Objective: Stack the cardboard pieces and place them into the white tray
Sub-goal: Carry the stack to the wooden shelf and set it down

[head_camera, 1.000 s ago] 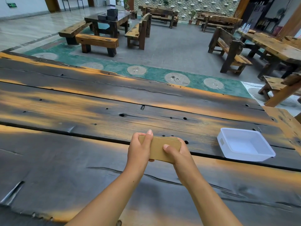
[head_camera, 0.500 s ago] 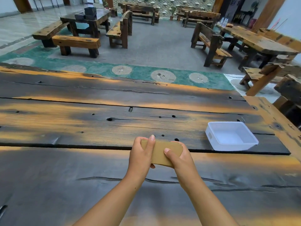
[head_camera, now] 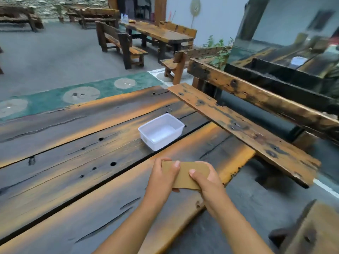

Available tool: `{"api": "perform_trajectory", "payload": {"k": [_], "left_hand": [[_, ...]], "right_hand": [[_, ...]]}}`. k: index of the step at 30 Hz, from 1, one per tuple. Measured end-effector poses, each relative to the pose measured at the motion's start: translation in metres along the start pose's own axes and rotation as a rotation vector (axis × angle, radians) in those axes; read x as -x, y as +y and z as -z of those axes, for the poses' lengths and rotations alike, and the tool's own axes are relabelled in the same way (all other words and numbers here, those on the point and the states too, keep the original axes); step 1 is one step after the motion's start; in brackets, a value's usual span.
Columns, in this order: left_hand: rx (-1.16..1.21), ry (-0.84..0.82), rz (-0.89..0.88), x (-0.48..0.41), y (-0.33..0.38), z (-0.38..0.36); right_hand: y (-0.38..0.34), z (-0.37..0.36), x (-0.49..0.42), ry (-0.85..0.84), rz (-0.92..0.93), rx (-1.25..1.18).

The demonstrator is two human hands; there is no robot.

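Note:
I hold a brown stack of cardboard pieces (head_camera: pixel 185 174) between both hands, a little above the dark wooden table (head_camera: pixel 73 162). My left hand (head_camera: pixel 162 177) grips its left end with the thumb on top. My right hand (head_camera: pixel 206 181) grips its right end. The white tray (head_camera: pixel 161 132) stands on the table just beyond my hands, slightly to the left, and nothing lies in it. I cannot tell how many pieces the stack has.
The table's right end (head_camera: pixel 236 167) lies close to my right hand. A wooden bench with a plank backrest (head_camera: pixel 244 125) stands just past it. More benches and tables (head_camera: pixel 156 33) stand across the grey floor behind.
The view has swung to the right, so the tray now sits near the centre, just ahead of my hands. Both hands have kept their grip on the cardboard.

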State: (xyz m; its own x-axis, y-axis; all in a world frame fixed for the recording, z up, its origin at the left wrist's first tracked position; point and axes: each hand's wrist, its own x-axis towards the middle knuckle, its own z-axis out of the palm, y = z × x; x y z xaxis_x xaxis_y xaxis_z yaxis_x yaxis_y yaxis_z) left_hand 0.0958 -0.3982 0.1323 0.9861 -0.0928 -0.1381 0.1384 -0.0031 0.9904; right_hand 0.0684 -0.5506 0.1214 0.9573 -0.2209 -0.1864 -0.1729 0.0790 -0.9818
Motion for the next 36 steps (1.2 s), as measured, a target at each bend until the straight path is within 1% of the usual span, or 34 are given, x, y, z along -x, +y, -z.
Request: {"api": "perform_trajectory", "payload": {"k": [2,3,5,6,9,11,13,16,18,20,24,29,32,36], "left_hand": [[-0.041,-0.098,-0.031,-0.005,0.003,-0.050],[-0.049,-0.130,-0.039,-0.006,0.004,-0.059],[-0.073,-0.287,-0.064,-0.006,0.007,-0.136],[-0.078,-0.311,-0.068,-0.008,0.007,-0.147],[-0.128,-0.523,-0.100,-0.001,0.010,-0.237],[-0.155,-0.697,-0.121,0.010,0.010,-0.296],[-0.147,-0.855,-0.138,0.027,0.011,-0.341],[-0.155,-1.053,-0.110,0.057,0.009,-0.401],[-0.164,-1.138,-0.094,0.069,0.009,-0.426],[-0.181,-1.257,-0.094,0.083,0.008,-0.459],[-0.184,-1.479,-0.053,0.100,0.007,-0.521],[-0.131,-1.743,-0.007,0.102,0.009,-0.602],[-0.115,-1.893,-0.037,0.100,0.019,-0.642],[-0.126,-2.049,-0.090,0.104,0.035,-0.691]], "right_hand": [[-0.006,0.051,-0.002,0.071,0.007,-0.037],[-0.006,0.061,-0.005,0.094,0.006,-0.046],[-0.009,0.136,0.001,0.236,0.046,-0.104],[-0.012,0.146,0.002,0.252,0.043,-0.115],[-0.011,0.228,0.030,0.458,0.085,-0.177],[-0.010,0.279,0.058,0.609,0.096,-0.214],[-0.012,0.317,0.086,0.747,0.108,-0.233],[-0.006,0.360,0.127,0.976,0.119,-0.271],[-0.006,0.373,0.145,1.091,0.110,-0.277],[-0.006,0.389,0.164,1.222,0.094,-0.290],[-0.014,0.420,0.189,1.424,0.066,-0.317],[-0.032,0.459,0.193,1.660,0.002,-0.245],[-0.050,0.474,0.189,1.748,-0.053,-0.253],[-0.067,0.492,0.187,1.866,-0.092,-0.290]]}}
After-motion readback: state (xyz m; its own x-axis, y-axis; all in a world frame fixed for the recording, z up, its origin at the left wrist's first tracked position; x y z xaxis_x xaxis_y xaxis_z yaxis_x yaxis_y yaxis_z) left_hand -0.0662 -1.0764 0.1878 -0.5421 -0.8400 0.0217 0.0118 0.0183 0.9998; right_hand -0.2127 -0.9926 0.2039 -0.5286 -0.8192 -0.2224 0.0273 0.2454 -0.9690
